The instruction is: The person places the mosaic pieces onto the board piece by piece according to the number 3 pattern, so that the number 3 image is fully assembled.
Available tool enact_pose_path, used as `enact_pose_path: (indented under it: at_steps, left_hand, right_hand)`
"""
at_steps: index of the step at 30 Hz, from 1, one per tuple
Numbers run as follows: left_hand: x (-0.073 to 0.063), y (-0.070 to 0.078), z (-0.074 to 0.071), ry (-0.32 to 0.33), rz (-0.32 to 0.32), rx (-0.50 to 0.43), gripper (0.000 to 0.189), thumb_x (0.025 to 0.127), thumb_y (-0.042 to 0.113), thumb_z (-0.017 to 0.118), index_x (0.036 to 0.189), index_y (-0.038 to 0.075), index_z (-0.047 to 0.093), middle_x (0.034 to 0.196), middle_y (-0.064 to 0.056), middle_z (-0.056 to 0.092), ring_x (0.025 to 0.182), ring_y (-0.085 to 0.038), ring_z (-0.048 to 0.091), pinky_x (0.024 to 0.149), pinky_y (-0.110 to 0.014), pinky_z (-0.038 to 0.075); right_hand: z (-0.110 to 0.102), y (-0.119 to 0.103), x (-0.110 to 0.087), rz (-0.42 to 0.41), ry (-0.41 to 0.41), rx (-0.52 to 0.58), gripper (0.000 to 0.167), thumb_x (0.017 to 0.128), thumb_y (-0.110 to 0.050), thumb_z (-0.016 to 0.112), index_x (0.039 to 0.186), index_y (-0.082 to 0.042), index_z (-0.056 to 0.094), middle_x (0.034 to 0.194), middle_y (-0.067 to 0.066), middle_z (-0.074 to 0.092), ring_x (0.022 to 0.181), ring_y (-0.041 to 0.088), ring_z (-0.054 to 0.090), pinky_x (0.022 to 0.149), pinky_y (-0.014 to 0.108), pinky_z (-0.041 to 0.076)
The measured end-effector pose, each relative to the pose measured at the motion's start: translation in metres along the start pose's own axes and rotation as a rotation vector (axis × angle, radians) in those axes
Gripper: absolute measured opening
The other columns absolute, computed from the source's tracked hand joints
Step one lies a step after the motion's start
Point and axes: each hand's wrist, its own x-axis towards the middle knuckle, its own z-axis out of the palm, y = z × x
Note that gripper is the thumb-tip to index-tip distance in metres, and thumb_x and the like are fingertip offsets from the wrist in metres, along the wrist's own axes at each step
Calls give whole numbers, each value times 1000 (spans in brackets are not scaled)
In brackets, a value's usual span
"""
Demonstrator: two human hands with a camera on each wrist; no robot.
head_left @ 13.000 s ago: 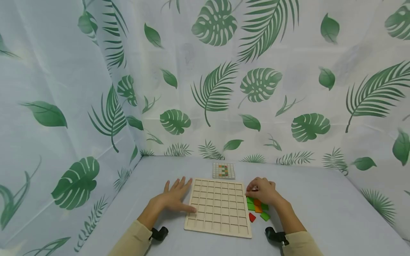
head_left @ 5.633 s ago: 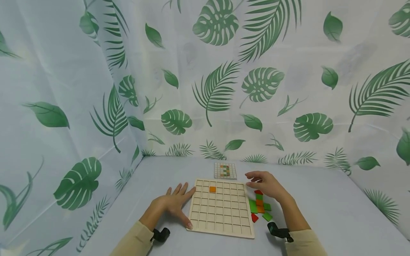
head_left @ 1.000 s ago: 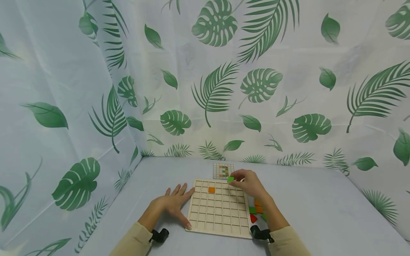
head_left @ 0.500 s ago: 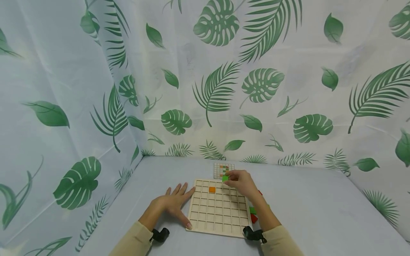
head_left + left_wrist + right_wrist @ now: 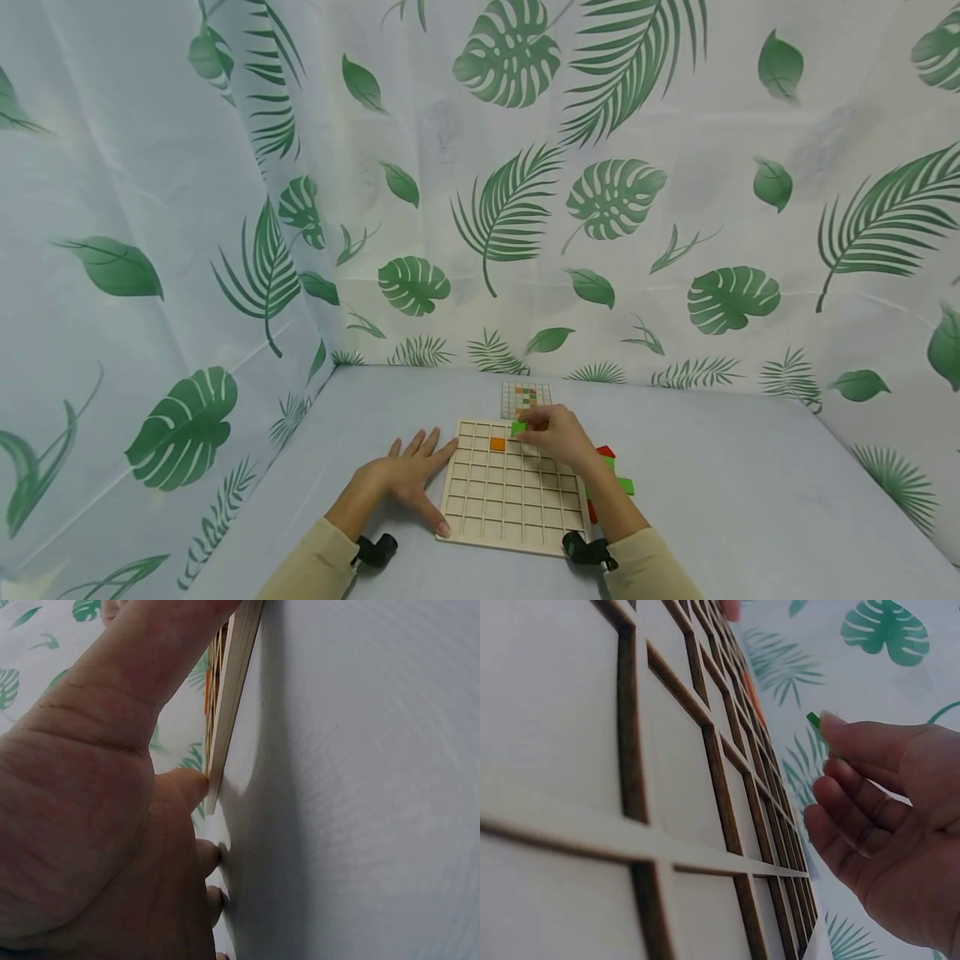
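A pale wooden grid board (image 5: 517, 517) lies on the table, with one orange tile (image 5: 498, 444) in a cell of its upper part. My right hand (image 5: 558, 435) pinches a green square tile (image 5: 518, 429) between thumb and fingers over the board's far edge. In the right wrist view the tile (image 5: 813, 719) shows edge-on at the fingertips, apart from the grid. My left hand (image 5: 411, 482) is spread at the board's left side, its thumb at the near corner. The left wrist view has the index finger (image 5: 187, 787) against the board's edge (image 5: 236, 697).
Right of the board lie loose red and green pieces (image 5: 626, 486), partly hidden by the right forearm. Behind the board is a small pattern card (image 5: 512, 400) with a coloured grid, partly covered by the right hand. A leaf-printed curtain (image 5: 510, 208) hangs behind the table.
An orange tile came onto the board between the two oldest frames. Later the right hand took a green tile from the pile, then moved it left and lower over the board's far edge.
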Motion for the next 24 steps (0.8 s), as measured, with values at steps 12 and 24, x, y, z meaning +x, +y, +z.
enact_pose_path:
  at_steps: [12, 24]
  left_hand:
    - [-1, 0, 0, 2, 16, -7, 139, 63, 74, 87, 169, 28, 10, 176, -15, 3, 163, -40, 1, 125, -70, 9]
    - [-2, -3, -1, -5, 39, -19, 141, 62, 78, 85, 169, 28, 10, 176, -16, 2, 162, -41, 0, 125, -70, 7]
  right_hand:
    - [5, 10, 2, 12, -56, -45, 26, 89, -17, 84, 111, -6, 78, 87, 2, 68, 78, 16, 58, 66, 28, 49]
    - [10, 10, 2, -24, -80, -134, 21, 88, -14, 83, 107, -5, 79, 90, 1, 70, 80, 15, 60, 71, 30, 51]
